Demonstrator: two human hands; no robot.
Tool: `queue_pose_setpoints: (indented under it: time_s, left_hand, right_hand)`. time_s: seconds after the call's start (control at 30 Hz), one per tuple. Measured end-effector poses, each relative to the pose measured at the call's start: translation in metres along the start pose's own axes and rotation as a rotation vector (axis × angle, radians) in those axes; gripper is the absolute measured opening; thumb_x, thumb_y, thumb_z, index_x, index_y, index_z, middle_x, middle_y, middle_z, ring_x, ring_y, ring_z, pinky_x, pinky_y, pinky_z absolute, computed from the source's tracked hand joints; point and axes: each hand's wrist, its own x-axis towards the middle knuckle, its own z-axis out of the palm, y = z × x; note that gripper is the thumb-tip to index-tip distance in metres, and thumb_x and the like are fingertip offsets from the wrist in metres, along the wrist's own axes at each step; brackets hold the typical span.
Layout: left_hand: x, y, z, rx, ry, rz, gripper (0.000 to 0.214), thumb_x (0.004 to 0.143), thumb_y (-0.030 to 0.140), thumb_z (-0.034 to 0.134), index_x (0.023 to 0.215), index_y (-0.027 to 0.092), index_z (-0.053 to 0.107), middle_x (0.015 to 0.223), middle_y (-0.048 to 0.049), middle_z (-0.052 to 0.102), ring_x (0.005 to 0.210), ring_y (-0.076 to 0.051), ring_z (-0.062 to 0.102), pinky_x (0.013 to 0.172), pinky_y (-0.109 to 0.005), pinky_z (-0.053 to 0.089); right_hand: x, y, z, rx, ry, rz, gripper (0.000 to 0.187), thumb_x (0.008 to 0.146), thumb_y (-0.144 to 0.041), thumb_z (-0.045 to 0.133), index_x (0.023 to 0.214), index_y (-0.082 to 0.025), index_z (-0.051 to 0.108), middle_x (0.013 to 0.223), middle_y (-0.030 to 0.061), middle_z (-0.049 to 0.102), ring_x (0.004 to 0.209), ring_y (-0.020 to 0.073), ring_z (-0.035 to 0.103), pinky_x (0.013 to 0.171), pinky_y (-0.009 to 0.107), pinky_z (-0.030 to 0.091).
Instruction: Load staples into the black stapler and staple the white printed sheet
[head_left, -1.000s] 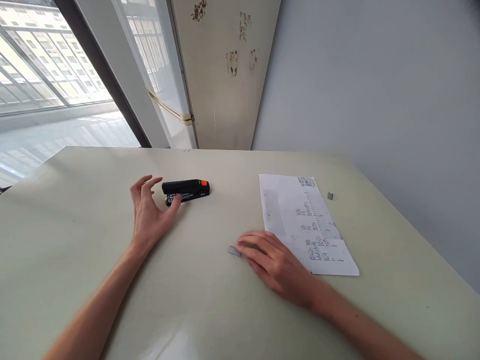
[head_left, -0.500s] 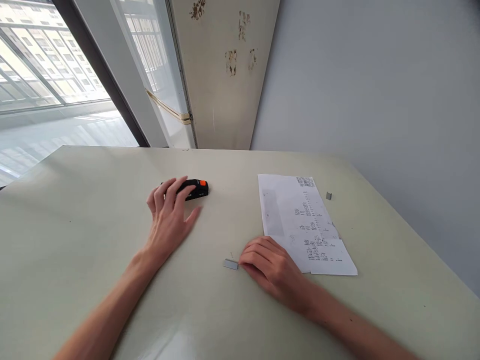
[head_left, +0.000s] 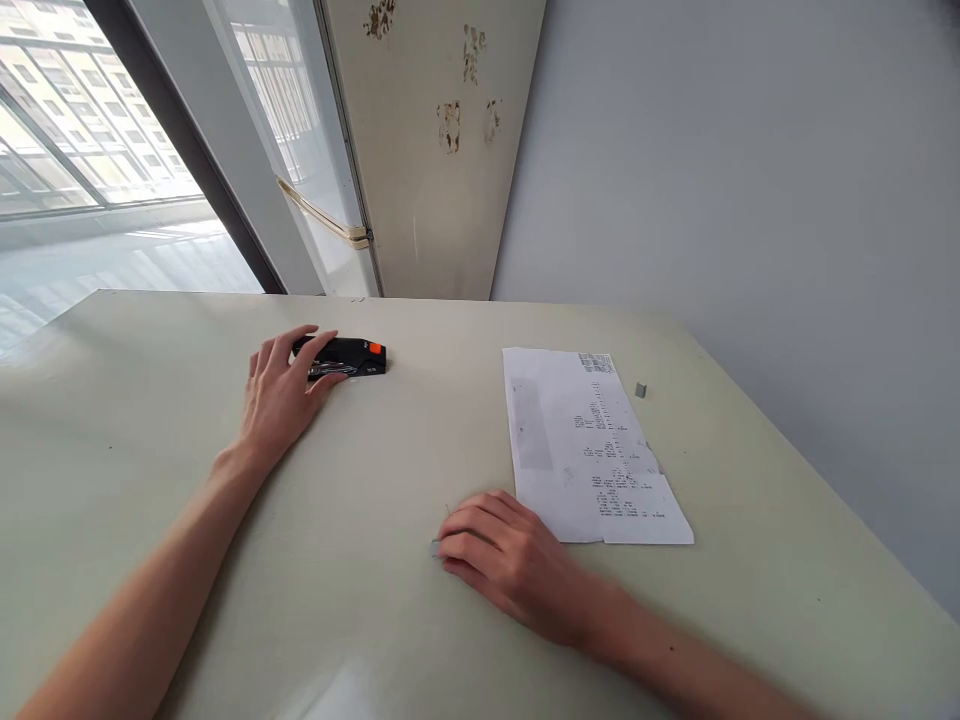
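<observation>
Since a second ago the left hand (head_left: 281, 395) has settled on the black plastic stapler with an orange end (head_left: 352, 357). The stapler lies flat on the pale surface (head_left: 150, 420), well left of the white printed sheet (head_left: 585, 450). That grip is closed on its body, fingers on top and thumb at the near side. The right hand (head_left: 499, 555) has curled over the short grey metal staple strip (head_left: 436, 547), near the sheet's near-left corner; whether that grip pinches it I cannot tell. The stapler is best squeezed squarely by its sides, and the strip taken by its long edges, lest it snap. Count: one stapler, one sheet and two staple pieces, the second a small grey staple piece (head_left: 640, 390) just right of the sheet.
</observation>
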Motion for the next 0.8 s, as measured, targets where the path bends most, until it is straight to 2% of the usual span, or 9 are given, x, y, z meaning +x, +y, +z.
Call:
queue_pose_setpoints:
  time_s: [0.17,0.27,0.33,0.47,0.57,0.67,0.73,0.8]
  left_hand:
    - [0.008,-0.004,0.002,-0.037,0.02,-0.005,0.056,0.098,0.044,0.063,0.151,0.032,0.051,0.162,-0.013,0.04,0.14,-0.042,0.044,0.116,-0.061,0.035]
    - [0.004,0.003,-0.001,-0.051,0.062,-0.019,0.058,0.096,0.046,0.066,0.149,0.03,0.051,0.162,-0.0144,0.038,0.141,-0.042,0.042,0.116,-0.061,0.035]
    - [0.001,0.007,-0.003,-0.057,0.088,-0.031,0.055,0.096,0.046,0.067,0.146,0.029,0.053,0.159,-0.0154,0.038,0.141,-0.041,0.041,0.114,-0.059,0.037]
    - [-0.003,0.012,-0.004,-0.06,0.096,-0.017,0.045,0.095,0.044,0.066,0.137,0.028,0.059,0.153,-0.0157,0.042,0.139,-0.041,0.04,0.112,-0.059,0.039]
    - [-0.005,0.016,-0.006,-0.044,0.133,-0.018,0.039,0.095,0.04,0.067,0.131,0.029,0.061,0.151,-0.0153,0.044,0.138,-0.042,0.039,0.112,-0.062,0.037]
    - [-0.006,0.02,-0.008,-0.051,0.167,-0.003,0.035,0.096,0.036,0.066,0.13,0.029,0.062,0.15,-0.0156,0.044,0.138,-0.042,0.039,0.111,-0.063,0.038]
    - [-0.006,0.022,-0.008,-0.068,0.16,0.022,0.031,0.097,0.035,0.064,0.128,0.028,0.063,0.147,-0.0158,0.046,0.136,-0.041,0.041,0.11,-0.062,0.039]
    - [-0.007,0.024,-0.007,-0.09,0.153,0.038,0.027,0.098,0.033,0.062,0.124,0.028,0.065,0.144,-0.0155,0.05,0.134,-0.039,0.045,0.11,-0.061,0.04]
  right_hand:
    - [0.001,0.0,-0.001,0.04,0.058,0.062,0.008,0.104,-0.014,0.059,0.11,-0.018,0.063,0.099,0.0064,0.075,0.092,0.0205,0.069,0.08,0.035,0.057]
    - [0.001,0.018,-0.017,0.034,0.155,0.117,0.01,0.105,-0.019,0.059,0.115,-0.02,0.063,0.102,0.0064,0.077,0.093,0.0203,0.073,0.083,0.035,0.059]
    - [-0.004,0.044,-0.036,-0.037,0.252,0.266,0.013,0.106,-0.024,0.058,0.118,-0.024,0.064,0.105,0.0053,0.078,0.098,0.0205,0.074,0.088,0.037,0.06]
    - [-0.034,0.113,-0.081,-0.292,0.514,0.703,0.02,0.099,-0.039,0.065,0.113,-0.024,0.066,0.106,0.0057,0.079,0.095,0.0246,0.075,0.09,0.043,0.058]
    - [-0.066,0.151,-0.108,-0.454,0.586,1.018,0.025,0.094,-0.041,0.063,0.11,-0.023,0.066,0.103,0.0075,0.08,0.091,0.0261,0.074,0.088,0.044,0.057]
    - [-0.091,0.169,-0.121,-0.551,0.625,1.143,0.027,0.091,-0.042,0.058,0.106,-0.02,0.066,0.099,0.0143,0.079,0.093,0.0346,0.07,0.084,0.053,0.053]
    - [-0.099,0.172,-0.121,-0.574,0.622,1.162,0.029,0.09,-0.044,0.057,0.103,-0.02,0.066,0.093,0.0163,0.078,0.095,0.0377,0.067,0.082,0.056,0.051]
    - [-0.098,0.172,-0.118,-0.58,0.613,1.13,0.033,0.091,-0.047,0.056,0.106,-0.019,0.067,0.099,0.018,0.077,0.103,0.0389,0.066,0.086,0.056,0.05]
